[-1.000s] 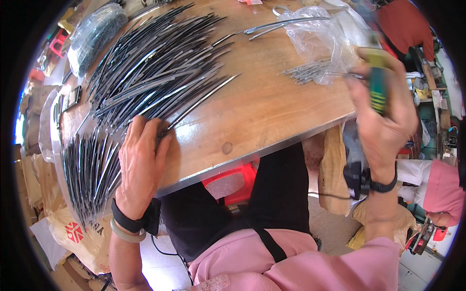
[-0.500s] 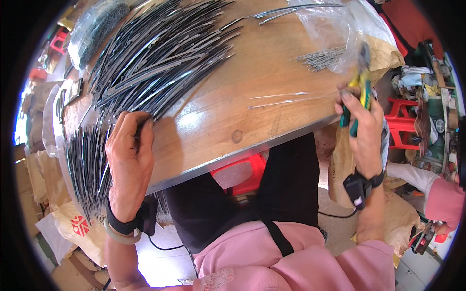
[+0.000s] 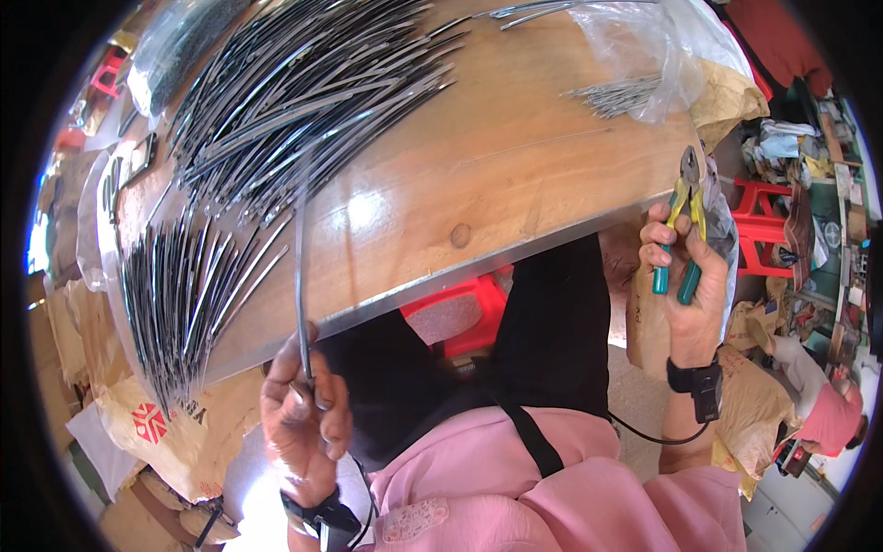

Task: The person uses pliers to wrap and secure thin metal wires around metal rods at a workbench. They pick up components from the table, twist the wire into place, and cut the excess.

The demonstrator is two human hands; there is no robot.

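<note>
My left hand (image 3: 308, 419) is closed at the near edge of the table. Its fingers grip the lower end of a long thin metal strip (image 3: 300, 267), which stands up from them and overlaps the large pile of dark strips (image 3: 294, 101). At the right edge of the table, my right hand (image 3: 692, 294) is wrapped round a pair of pliers (image 3: 690, 170) with yellow and green handles. The pliers' jaws point away from me, and nothing is visible in them. A second bundle of dark strips (image 3: 179, 304) fans out at the table's left corner.
Thin silvery rods (image 3: 621, 96) lie by a clear plastic bag (image 3: 644, 46) at the far right. Under the wooden table (image 3: 533, 175) stands a red stool (image 3: 478, 317). Another red stool (image 3: 762, 230) and a person in pink (image 3: 832, 414) are to the right.
My left hand has come off the strips toward me and now holds one strip upright. The pliers have moved toward me, and two thin wires near them no longer show on the table.
</note>
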